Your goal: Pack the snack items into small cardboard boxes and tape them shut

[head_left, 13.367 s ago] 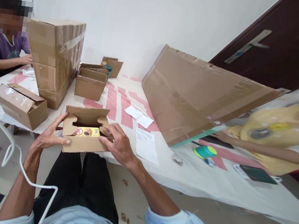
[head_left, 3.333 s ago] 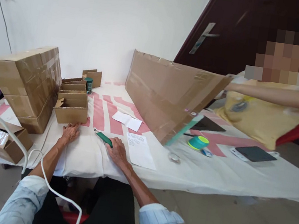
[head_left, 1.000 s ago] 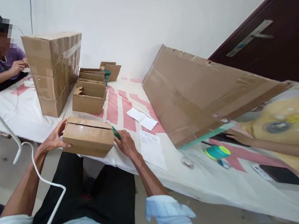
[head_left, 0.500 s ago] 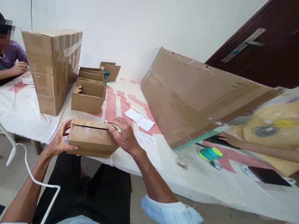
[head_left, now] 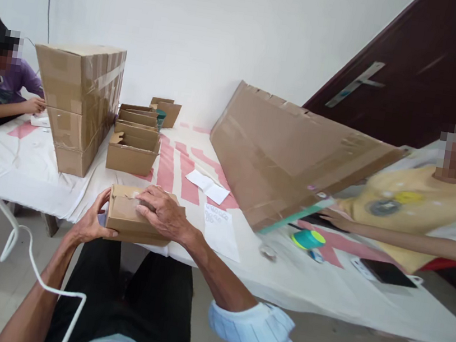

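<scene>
A small closed cardboard box point(head_left: 129, 222) rests on the near edge of the white-covered table point(head_left: 310, 279), above my lap. My left hand point(head_left: 91, 221) grips its left end, thumb on top and fingers underneath. My right hand point(head_left: 161, 214) lies across the lid, its fingers bent and pressed onto the top near the left corner. A strip of clear tape seems to run along the lid, partly hidden under my fingers.
Behind stand a row of open small boxes point(head_left: 132, 153) and a tall stack of taped cartons point(head_left: 76, 104). A big flat cardboard sheet point(head_left: 293, 155) leans at right, by a person in yellow point(head_left: 412, 214). Paper sheets point(head_left: 220, 229), a teal tape roll point(head_left: 308, 239), a phone point(head_left: 386, 271) and a white cable point(head_left: 19, 232) lie about.
The small box has stayed in my left hand. My right hand moved from the box's right end onto the lid and slid leftward across the top.
</scene>
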A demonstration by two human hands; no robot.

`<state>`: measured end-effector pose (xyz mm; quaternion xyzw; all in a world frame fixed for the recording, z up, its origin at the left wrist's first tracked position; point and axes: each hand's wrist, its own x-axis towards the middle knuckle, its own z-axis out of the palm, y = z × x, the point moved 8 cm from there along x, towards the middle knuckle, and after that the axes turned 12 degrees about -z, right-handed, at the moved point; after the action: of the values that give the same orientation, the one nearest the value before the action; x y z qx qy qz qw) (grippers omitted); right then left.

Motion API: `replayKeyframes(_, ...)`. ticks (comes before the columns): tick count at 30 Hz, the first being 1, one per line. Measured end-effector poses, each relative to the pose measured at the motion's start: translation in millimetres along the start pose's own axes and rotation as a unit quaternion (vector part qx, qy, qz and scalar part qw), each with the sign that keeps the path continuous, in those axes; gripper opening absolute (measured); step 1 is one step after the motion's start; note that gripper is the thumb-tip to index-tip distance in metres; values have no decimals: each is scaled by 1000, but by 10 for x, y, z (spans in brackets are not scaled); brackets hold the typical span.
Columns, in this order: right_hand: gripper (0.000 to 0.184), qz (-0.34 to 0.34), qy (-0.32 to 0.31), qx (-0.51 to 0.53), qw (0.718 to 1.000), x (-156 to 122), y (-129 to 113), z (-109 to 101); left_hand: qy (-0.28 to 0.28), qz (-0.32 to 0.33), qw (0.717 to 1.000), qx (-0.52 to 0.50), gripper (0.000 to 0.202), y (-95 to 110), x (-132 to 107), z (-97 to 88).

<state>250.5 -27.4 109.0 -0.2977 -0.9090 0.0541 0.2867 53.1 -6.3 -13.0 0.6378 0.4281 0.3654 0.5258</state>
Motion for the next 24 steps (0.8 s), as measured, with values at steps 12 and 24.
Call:
replayKeyframes(12,20,37,59,83,994,-111,14,-99,6,-11,1000,-8,134,-76,-70,51)
replayKeyframes(24,20,64,56,76,993,-208,115,-204,18,21,1000,0,123,84,-101,134)
